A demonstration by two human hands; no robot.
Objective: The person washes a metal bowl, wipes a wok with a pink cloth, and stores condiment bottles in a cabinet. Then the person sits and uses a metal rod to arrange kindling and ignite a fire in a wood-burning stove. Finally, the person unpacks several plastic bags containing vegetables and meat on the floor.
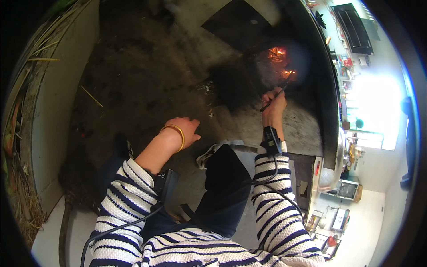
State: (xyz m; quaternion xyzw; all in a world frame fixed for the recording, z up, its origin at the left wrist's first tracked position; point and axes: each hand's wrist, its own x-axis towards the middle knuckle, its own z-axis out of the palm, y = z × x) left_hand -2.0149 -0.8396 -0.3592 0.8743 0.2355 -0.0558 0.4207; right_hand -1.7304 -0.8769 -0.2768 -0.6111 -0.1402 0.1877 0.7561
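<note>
My right hand is closed around a thin dark rod, perhaps fire tongs or a poker. The rod's far end reaches into the sooty mouth of a stove, at glowing embers. A second patch of burning fuel glows just beyond, with haze around it. My left hand, with a gold bangle on the wrist, hangs above the dark floor. Nothing shows in it, and its thumb stands apart from the fingers, which are partly hidden.
A dark flat panel leans near the stove opening. At left, a pale low wall holds back straw and dry stalks. One stalk lies on the floor. A metal pan sits on the counter side at right. Cables run along both sleeves.
</note>
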